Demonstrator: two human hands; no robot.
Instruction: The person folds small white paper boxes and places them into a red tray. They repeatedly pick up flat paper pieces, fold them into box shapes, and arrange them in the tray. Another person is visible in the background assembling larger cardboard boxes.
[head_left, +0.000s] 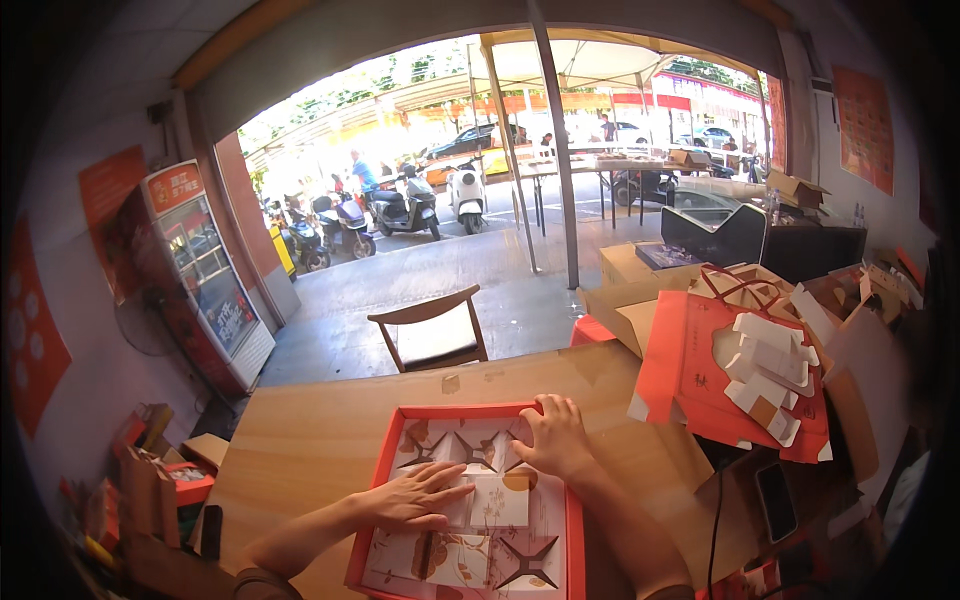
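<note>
A shallow red gift box lies open on the wooden table in front of me. Inside it sit pale inserts with dark star-shaped cutouts and small white cartons with a floral print. My left hand lies palm down over the middle of the box, fingers spread, touching the contents beside one carton. At the far right corner my right hand grips the box's rim, its thumb on the inner side and its fingers over the edge. The forearms cover parts of the left and right sides.
On the right, a red carrying bag lies under folded white cartons, among brown cardboard boxes. A phone and a black cable are nearby. Beyond the wooden table stands a chair; a display fridge is left.
</note>
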